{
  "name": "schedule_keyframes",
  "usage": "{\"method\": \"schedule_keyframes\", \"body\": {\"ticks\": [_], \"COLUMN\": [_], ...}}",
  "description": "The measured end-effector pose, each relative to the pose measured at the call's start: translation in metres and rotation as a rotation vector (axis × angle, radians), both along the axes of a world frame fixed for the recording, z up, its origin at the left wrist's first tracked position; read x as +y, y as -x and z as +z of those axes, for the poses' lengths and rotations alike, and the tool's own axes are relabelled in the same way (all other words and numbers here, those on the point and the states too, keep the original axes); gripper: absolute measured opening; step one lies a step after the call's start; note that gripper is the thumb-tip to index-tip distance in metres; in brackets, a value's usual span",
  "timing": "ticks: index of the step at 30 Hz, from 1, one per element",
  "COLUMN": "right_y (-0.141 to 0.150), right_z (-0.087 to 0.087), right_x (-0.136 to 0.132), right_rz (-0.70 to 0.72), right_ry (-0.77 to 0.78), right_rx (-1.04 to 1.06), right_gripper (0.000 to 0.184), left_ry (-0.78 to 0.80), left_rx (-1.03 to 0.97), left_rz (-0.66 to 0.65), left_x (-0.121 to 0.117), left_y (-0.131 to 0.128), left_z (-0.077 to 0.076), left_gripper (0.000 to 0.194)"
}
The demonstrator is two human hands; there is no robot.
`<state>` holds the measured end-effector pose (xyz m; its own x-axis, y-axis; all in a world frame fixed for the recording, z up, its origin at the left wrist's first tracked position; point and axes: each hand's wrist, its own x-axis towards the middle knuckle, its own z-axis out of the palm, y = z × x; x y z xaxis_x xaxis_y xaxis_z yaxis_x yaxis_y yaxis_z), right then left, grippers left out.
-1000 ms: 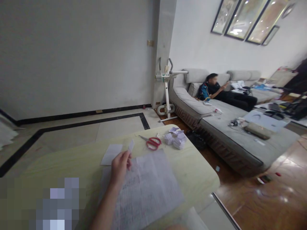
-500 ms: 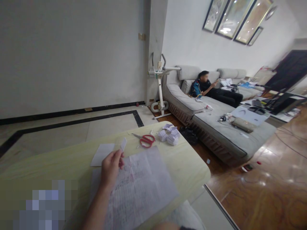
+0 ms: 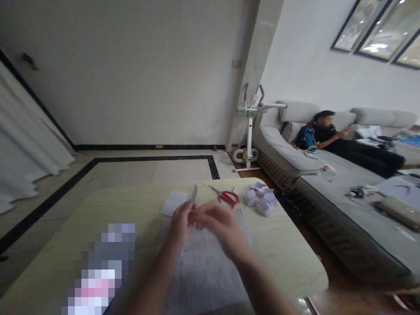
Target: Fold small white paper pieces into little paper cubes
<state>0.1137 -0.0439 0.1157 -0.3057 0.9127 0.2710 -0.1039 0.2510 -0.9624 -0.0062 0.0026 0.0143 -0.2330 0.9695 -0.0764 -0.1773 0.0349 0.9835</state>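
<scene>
My left hand [image 3: 180, 224] is closed on a small white paper piece [image 3: 195, 193], which sticks up past the fingertips. My right hand [image 3: 220, 222] meets it from the right, fingers curled in and slightly blurred; whatever they pinch is hidden. Both hands are above a large printed sheet [image 3: 206, 273] lying on the pale table [image 3: 288, 249]. A blank white paper [image 3: 173, 202] lies just beyond my left hand. Red-handled scissors [image 3: 229, 199] rest past my right hand, with small paper scraps around them. Several folded paper pieces [image 3: 265, 200] sit in a group at the far right corner.
A pixelated area [image 3: 98, 280] covers the table's left part. On the right stands a grey sofa [image 3: 354, 210] with a person [image 3: 323, 131] on it. A white exercise machine [image 3: 249, 131] stands by the wall, and a white curtain [image 3: 26, 140] hangs at left.
My right hand has come up from the bottom edge to meet my left hand, which still holds the paper piece. The view has turned left.
</scene>
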Motion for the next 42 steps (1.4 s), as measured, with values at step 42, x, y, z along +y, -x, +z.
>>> {"method": "schedule_keyframes", "body": {"ticks": [42], "right_y": [-0.019], "right_z": [-0.097], "right_x": [0.058], "right_rz": [-0.258], "right_ry": [0.202], "right_rx": [-0.197], "right_gripper": [0.011], "left_ry": [-0.129], "left_rx": [0.329], "left_rz": [-0.081], "left_x": [0.000], "left_y": [-0.002], "left_z": [-0.013], "left_gripper": [0.033]}}
